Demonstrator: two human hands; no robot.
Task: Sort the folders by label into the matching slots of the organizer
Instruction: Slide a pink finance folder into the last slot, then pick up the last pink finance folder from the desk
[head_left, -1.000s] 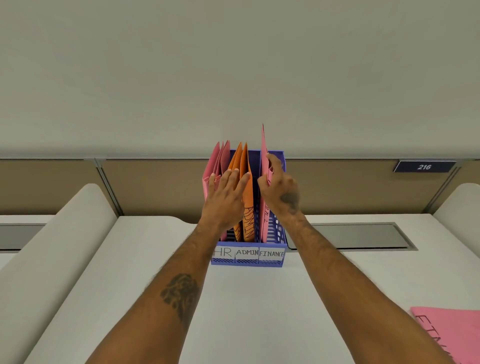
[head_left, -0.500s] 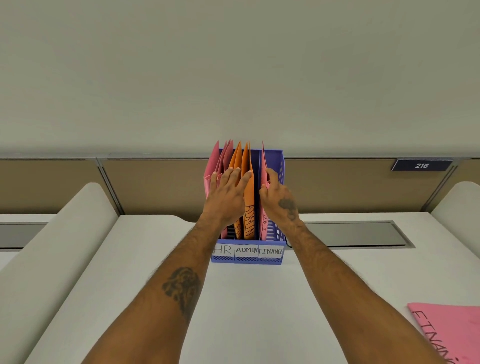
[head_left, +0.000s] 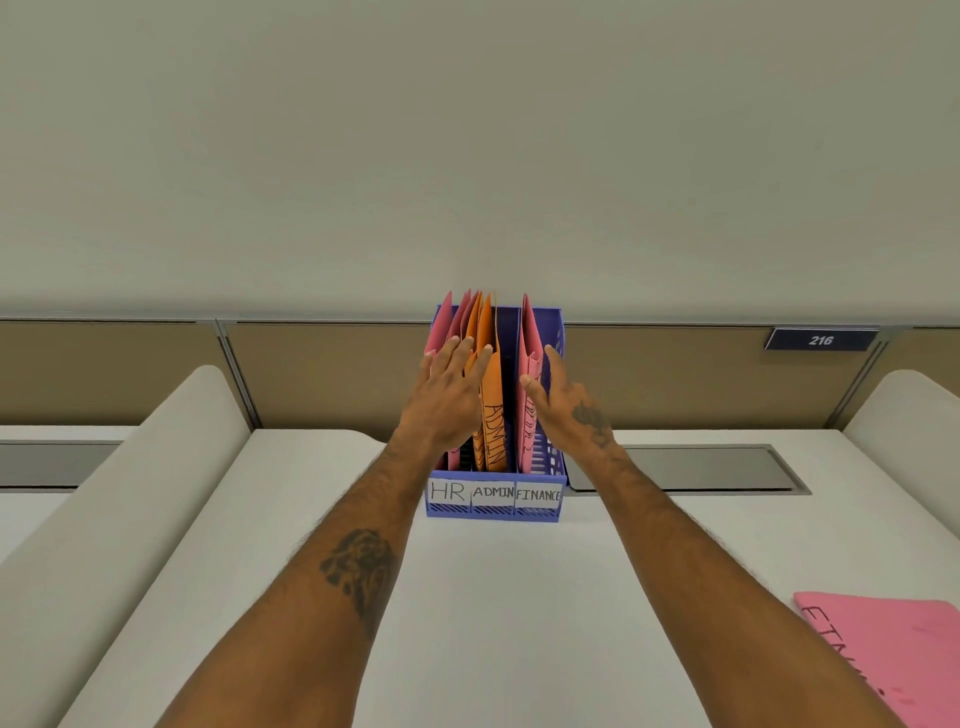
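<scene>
Left hand (head_left: 451, 395) flat and open against upright pink and orange folders (head_left: 491, 395), right hand (head_left: 569, 410) open beside a pink folder (head_left: 531, 374) in the FINANCE slot, blue three-slot organizer (head_left: 493, 506) labelled HR, ADMIN, FINANCE on white desk (head_left: 493, 623), another pink folder (head_left: 898, 649) lying flat at right edge.

pink folder (head_left: 531, 384) dropped in, right hand (head_left: 571, 410) released
</scene>
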